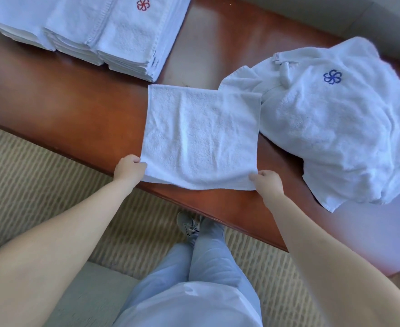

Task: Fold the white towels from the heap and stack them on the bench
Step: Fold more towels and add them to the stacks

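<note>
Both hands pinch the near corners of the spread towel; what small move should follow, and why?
Probably lift those near corners and carry them over to the far edge: the towel lies flat and unfolded on the bench, with the left hand and right hand already gripping it.

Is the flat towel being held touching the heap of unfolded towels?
Touching. In the head view, the flat towel's far right corner overlaps the heap's edge with no bench showing between.

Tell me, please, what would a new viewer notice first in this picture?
First, the white towel spread flat in the middle of the wooden bench, its near corners pinched by the left hand and right hand. Then the loose heap of towels at right with a blue emblem, and the neat folded stacks at far left, one bearing a red emblem.
</note>
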Tool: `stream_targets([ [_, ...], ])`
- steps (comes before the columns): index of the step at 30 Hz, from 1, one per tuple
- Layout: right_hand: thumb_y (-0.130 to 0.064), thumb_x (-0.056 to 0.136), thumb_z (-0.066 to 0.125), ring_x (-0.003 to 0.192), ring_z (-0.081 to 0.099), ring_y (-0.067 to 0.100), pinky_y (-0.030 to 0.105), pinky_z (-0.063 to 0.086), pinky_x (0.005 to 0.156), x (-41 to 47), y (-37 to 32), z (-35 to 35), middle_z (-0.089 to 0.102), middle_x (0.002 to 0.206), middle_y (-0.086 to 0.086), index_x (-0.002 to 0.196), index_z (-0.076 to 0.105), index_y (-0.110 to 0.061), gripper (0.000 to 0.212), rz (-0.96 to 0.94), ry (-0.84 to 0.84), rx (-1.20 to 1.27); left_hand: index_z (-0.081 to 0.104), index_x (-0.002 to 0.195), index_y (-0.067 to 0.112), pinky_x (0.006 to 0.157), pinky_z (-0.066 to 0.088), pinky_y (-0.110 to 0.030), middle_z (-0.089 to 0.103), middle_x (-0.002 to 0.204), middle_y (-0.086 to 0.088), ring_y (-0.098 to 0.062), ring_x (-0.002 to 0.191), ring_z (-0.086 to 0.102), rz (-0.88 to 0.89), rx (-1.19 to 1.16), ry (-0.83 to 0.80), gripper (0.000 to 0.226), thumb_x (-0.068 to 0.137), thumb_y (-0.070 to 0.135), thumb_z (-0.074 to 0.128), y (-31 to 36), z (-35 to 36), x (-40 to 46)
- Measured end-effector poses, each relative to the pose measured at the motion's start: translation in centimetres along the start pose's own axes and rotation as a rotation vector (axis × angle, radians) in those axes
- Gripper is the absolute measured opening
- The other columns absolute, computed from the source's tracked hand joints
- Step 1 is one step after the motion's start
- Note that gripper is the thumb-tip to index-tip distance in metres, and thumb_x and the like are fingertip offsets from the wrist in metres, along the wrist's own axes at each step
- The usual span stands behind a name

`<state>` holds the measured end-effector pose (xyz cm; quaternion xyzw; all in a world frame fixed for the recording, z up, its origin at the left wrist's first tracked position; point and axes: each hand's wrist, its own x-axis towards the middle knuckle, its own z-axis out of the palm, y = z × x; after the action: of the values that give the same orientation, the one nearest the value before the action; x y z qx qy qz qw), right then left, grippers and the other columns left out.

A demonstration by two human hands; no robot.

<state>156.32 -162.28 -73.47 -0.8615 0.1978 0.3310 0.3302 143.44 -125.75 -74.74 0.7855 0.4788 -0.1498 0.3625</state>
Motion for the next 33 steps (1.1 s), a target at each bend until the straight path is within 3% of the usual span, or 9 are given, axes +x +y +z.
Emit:
stream_targets([
  [3,-0.023,0.090,0.069,0.070,0.067,0.019,0.029,0.052,0.064,0.2,-4.7,-3.0,0.073,0.082,0.005,0.093,0.064,-0.013,0.011,-0.149,-0.082,0.535,0.065,0.104,0.017,0.083,0.060,-0.034,0.069,0.107,-0.007,-0.021,0.093,0.069,-0.045,-0.762,-0.109,0.008,0.097,0.018,0.062,4.4,-2.7,0.5],
  [5,-0.031,0.087,0.074,0.064,0.065,0.012,0.023,0.052,0.061,0.8,-6.0,-4.4,0.071,0.076,-0.001,0.102,0.066,-0.016,0.022,-0.223,-0.082,0.774,0.067,0.108,0.016,0.077,0.061,-0.030,0.073,0.110,-0.010,-0.017,0.088,0.073,-0.011,-0.982,-0.091,0.014,0.095,0.017,0.063,5.6,-3.8,0.8],
  [9,-0.021,0.095,0.067,0.059,0.063,0.008,0.028,0.054,0.062,1.3,-1.4,-2.6,0.074,0.085,0.010,0.103,0.067,-0.009,0.014,-0.081,-0.045,0.369,0.062,0.110,0.016,0.078,0.059,-0.039,0.067,0.109,-0.009,-0.018,0.078,0.067,0.005,-0.344,-0.030,0.011,0.100,0.020,0.058,2.2,-1.6,0.6],
  [12,-0.020,0.097,0.064,0.068,0.066,0.015,0.032,0.058,0.067,0.9,3.2,-0.3,0.075,0.086,0.009,0.103,0.066,-0.009,0.013,0.021,-0.089,0.195,0.056,0.128,0.012,0.087,0.057,-0.043,0.063,0.117,-0.007,-0.027,0.097,0.068,0.023,0.013,-0.108,0.030,0.101,0.025,0.058,-1.7,0.4,0.8],
  [15,-0.027,0.094,0.062,0.073,0.065,0.018,0.036,0.054,0.069,0.6,4.2,0.3,0.073,0.080,0.001,0.098,0.067,-0.017,0.012,-0.034,-0.050,0.120,0.055,0.131,0.012,0.072,0.049,-0.034,0.061,0.117,-0.003,-0.027,0.099,0.066,0.046,0.056,-0.108,0.034,0.100,0.027,0.059,-3.1,1.1,0.8],
  [19,-0.032,0.093,0.060,0.076,0.061,0.016,0.032,0.046,0.063,-0.1,3.8,0.3,0.068,0.094,-0.003,0.095,0.064,-0.023,0.010,-0.093,0.015,0.003,0.060,0.119,0.016,0.062,0.041,-0.030,0.062,0.103,0.002,-0.022,0.089,0.062,0.071,0.074,-0.052,0.023,0.098,0.024,0.059,-2.8,1.3,0.5],
  [24,-0.030,0.089,0.062,0.081,0.062,0.021,0.031,0.046,0.065,-0.6,3.7,0.9,0.057,0.115,0.002,0.092,0.066,-0.019,0.012,-0.109,0.065,-0.077,0.058,0.102,0.021,0.082,0.052,-0.040,0.044,0.122,-0.001,-0.027,0.095,0.058,0.021,0.178,0.035,0.007,0.097,0.026,0.059,-2.9,1.8,-0.6],
  [28,-0.023,0.084,0.064,0.068,0.056,0.017,0.029,0.039,0.057,-0.7,3.0,1.1,0.064,0.093,0.001,0.089,0.062,-0.018,0.007,-0.052,0.020,0.001,0.057,0.099,0.020,0.062,0.040,-0.032,0.046,0.115,-0.002,-0.021,0.080,0.057,-0.016,0.149,-0.002,0.006,0.093,0.023,0.058,-2.3,1.8,-0.8],
  [33,-0.025,0.081,0.065,0.061,0.046,0.017,0.030,0.035,0.057,-0.7,2.6,0.9,0.053,0.068,-0.005,0.081,0.060,-0.018,0.009,-0.006,0.014,0.017,0.055,0.091,0.018,0.056,0.034,-0.032,0.056,0.090,0.000,-0.019,0.071,0.051,0.019,0.143,-0.076,0.012,0.091,0.026,0.063,-1.9,1.2,-1.0],
])
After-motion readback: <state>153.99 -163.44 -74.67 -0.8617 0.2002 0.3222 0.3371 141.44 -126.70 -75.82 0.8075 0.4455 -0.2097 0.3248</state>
